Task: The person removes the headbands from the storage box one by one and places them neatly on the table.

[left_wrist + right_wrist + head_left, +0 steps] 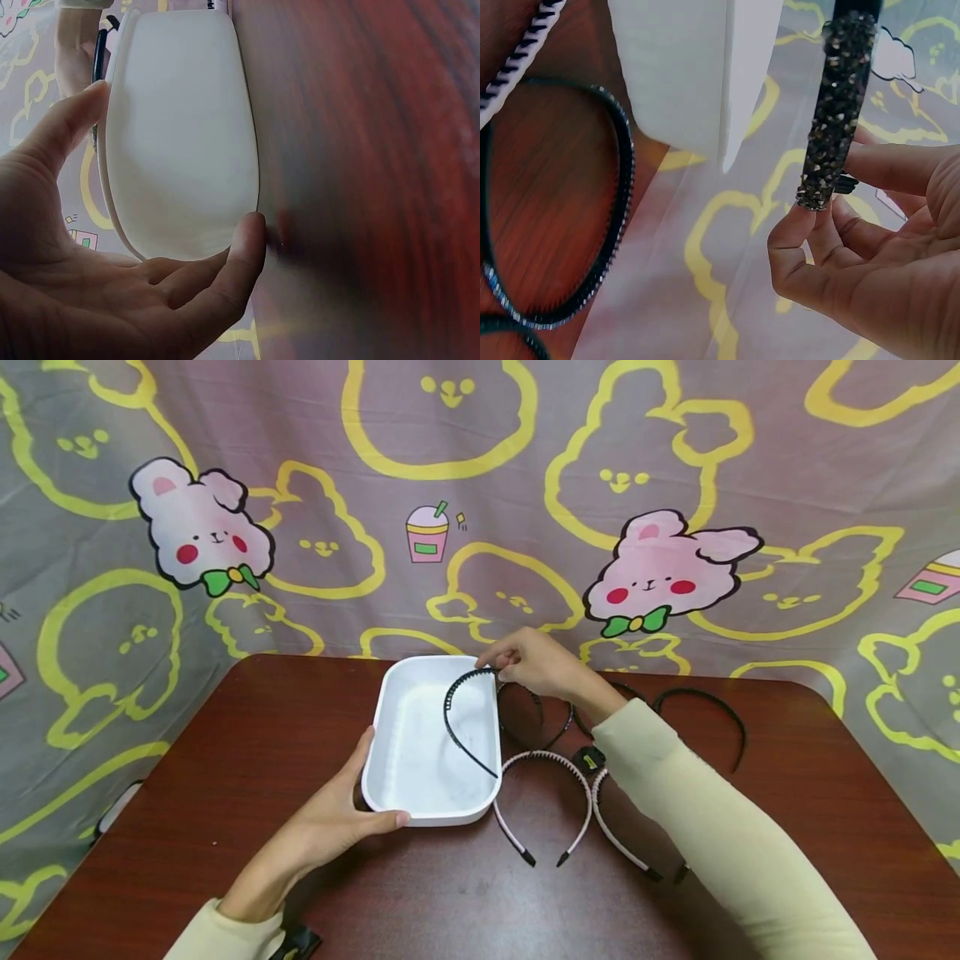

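My left hand (322, 817) grips a white plastic tub (431, 820) at its near left corner, thumb at the rim. In the left wrist view, the fingers spread along the outside wall of the tub (180, 135), one fingertip near its base. My right hand (536, 662) pinches one part of a black headband (450, 714) near the tub's far right corner. The band hangs over the right side of the tub. Dark sparkling stones cover part of the headband (836, 105) in the right wrist view.
Right of the tub lie two pale headbands (504, 828) with black tips and several black headbands (742, 731). My right forearm partly covers them. A small black item (590, 758) with a yellow mark lies between them. A patterned curtain (495, 510) hangs behind the brown table (465, 893).
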The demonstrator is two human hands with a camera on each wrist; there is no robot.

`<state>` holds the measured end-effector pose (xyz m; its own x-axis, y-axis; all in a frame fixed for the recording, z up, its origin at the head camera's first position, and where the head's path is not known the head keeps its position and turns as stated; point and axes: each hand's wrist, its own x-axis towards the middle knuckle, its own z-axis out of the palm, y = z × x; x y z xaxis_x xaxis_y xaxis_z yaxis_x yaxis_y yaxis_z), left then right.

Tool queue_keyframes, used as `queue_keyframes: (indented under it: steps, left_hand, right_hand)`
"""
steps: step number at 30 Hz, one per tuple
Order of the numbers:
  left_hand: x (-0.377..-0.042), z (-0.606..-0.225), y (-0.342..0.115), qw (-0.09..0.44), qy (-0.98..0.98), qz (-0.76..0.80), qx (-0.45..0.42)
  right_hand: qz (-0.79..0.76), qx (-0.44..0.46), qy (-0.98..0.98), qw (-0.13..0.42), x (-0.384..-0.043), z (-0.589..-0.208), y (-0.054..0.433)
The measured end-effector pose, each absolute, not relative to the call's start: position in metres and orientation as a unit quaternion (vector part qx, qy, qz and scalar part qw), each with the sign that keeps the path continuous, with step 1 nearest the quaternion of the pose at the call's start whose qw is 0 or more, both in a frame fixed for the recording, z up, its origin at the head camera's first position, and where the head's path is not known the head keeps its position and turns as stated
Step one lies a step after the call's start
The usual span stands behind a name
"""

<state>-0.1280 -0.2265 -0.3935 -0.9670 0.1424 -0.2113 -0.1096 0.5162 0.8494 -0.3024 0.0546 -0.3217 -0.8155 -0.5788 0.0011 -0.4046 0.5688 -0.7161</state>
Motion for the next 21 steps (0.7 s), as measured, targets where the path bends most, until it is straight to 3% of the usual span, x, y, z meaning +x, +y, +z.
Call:
queue_keyframes:
  steps: [21]
  left_hand:
    - [-0.128, -0.394, -0.227, 0.133, 0.862, 0.489, 0.007]
  right_hand:
    - [-0.351, -0.240, 0.900, 0.098, -0.290, -0.320, 0.139]
